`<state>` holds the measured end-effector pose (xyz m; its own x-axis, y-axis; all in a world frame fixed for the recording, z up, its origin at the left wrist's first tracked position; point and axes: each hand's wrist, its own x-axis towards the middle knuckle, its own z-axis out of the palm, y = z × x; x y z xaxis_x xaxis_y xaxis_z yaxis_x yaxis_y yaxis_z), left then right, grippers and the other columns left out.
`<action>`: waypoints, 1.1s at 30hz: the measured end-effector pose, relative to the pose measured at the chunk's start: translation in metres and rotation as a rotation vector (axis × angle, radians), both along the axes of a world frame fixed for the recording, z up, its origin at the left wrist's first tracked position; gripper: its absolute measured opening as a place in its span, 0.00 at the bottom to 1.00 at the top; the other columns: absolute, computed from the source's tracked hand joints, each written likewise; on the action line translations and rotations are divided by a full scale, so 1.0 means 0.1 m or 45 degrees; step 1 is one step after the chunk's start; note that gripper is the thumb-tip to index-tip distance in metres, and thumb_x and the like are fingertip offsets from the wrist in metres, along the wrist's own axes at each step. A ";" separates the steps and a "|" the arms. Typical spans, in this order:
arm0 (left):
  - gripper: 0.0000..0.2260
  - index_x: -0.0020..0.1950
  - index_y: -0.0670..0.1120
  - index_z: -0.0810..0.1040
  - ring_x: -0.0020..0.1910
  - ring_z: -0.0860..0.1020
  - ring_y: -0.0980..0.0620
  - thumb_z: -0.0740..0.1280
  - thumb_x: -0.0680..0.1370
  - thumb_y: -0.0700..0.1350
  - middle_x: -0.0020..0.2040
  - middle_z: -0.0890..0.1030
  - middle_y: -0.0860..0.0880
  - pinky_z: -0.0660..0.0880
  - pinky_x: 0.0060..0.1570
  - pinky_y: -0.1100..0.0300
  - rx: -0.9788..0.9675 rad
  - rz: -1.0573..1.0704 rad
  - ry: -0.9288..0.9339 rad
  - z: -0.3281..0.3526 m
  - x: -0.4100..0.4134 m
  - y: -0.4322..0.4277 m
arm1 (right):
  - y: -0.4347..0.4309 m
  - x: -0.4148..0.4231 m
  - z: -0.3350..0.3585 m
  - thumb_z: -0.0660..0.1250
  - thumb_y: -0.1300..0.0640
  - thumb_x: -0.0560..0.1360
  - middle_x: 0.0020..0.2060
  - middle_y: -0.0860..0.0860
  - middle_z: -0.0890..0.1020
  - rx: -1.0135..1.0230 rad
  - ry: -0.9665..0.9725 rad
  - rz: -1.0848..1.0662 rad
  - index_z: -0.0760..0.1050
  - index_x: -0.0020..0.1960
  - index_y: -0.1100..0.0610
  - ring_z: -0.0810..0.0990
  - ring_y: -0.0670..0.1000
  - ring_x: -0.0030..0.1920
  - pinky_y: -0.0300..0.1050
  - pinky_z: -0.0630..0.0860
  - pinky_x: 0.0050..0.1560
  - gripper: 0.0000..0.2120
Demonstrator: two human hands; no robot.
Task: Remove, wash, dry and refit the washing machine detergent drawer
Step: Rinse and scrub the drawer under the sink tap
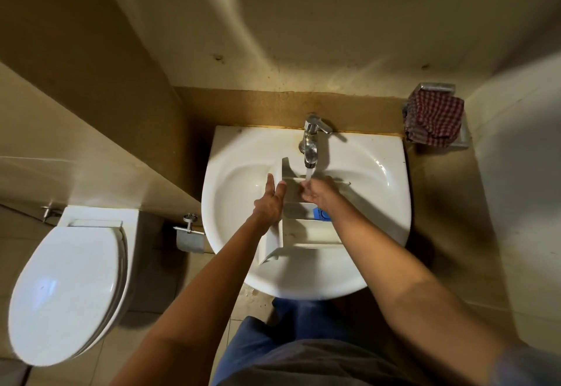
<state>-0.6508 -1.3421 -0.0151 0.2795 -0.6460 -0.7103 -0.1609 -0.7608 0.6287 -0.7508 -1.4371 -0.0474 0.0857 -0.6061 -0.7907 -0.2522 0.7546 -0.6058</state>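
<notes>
Steadying the detergent drawer (303, 235) with your flat left hand (269, 202), right hand (319, 192) curled under the tap (311, 147), grip unclear, you risk wet plastic slipping.

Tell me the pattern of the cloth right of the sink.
The cloth is red-and-white checked; head view.

Reaches forward with both bare forearms, angled inward from the lower corners so that they converge. Holds the bare left hand (271, 200) flat, fingers straight and together, pointing away, thumb spread toward the right. Turns the bare right hand (318, 193) back upward, fingers curled down and leftward, tips hidden beneath; cannot tell whether gripping anything. Sets the two just beside each other, not touching.
</notes>
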 end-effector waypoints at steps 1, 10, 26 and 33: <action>0.27 0.79 0.57 0.43 0.74 0.59 0.35 0.47 0.82 0.61 0.77 0.57 0.36 0.60 0.72 0.41 0.005 -0.013 -0.006 0.01 0.01 0.00 | 0.02 0.07 0.01 0.58 0.70 0.78 0.38 0.56 0.76 0.027 -0.029 -0.044 0.73 0.61 0.69 0.75 0.52 0.39 0.55 0.75 0.61 0.13; 0.28 0.79 0.56 0.40 0.76 0.54 0.36 0.46 0.83 0.61 0.78 0.57 0.39 0.54 0.74 0.42 0.026 -0.086 0.010 0.02 0.04 0.00 | 0.01 -0.10 0.00 0.62 0.71 0.74 0.43 0.63 0.80 -0.226 0.031 0.150 0.78 0.46 0.65 0.76 0.53 0.36 0.46 0.74 0.37 0.07; 0.27 0.79 0.56 0.41 0.76 0.56 0.36 0.46 0.82 0.61 0.77 0.58 0.38 0.55 0.74 0.43 0.028 -0.066 -0.007 0.00 0.03 -0.01 | 0.52 -0.05 -0.08 0.59 0.62 0.79 0.66 0.56 0.74 -1.103 0.461 1.141 0.68 0.70 0.60 0.77 0.57 0.61 0.49 0.75 0.57 0.19; 0.28 0.79 0.56 0.42 0.75 0.58 0.36 0.47 0.82 0.61 0.77 0.60 0.37 0.56 0.74 0.43 0.021 -0.048 0.002 -0.02 0.04 0.01 | 0.17 -0.80 -0.31 0.57 0.63 0.80 0.73 0.56 0.67 -1.022 0.829 0.888 0.65 0.73 0.62 0.63 0.53 0.74 0.42 0.57 0.72 0.22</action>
